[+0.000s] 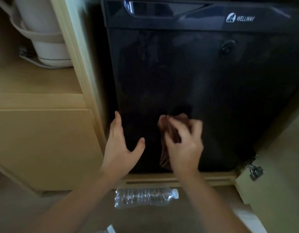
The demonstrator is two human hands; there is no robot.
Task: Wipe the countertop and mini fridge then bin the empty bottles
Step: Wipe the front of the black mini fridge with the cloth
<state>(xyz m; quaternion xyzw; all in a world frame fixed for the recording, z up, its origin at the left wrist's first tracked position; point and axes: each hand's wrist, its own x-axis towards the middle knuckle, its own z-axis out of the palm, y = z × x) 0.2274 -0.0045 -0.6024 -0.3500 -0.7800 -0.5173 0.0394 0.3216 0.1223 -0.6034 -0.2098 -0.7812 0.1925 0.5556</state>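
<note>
The black mini fridge [187, 78] fills the upper middle of the head view, its door shut, with a WELLWAY badge at top right. My right hand [184, 145] grips a brown cloth [163, 132] pressed against the lower part of the door. My left hand [121, 140] rests flat and open on the door's lower left edge, fingers spread. An empty clear plastic bottle [145, 197] with a white cap lies on its side on the floor below the fridge, between my forearms.
Beige wooden cabinetry [44, 140] stands to the left, with a white bin-like container [44, 31] on a shelf above it. An open cabinet door with a metal hinge [254, 170] stands at the right. Another white-edged object [110, 230] peeks in at the bottom.
</note>
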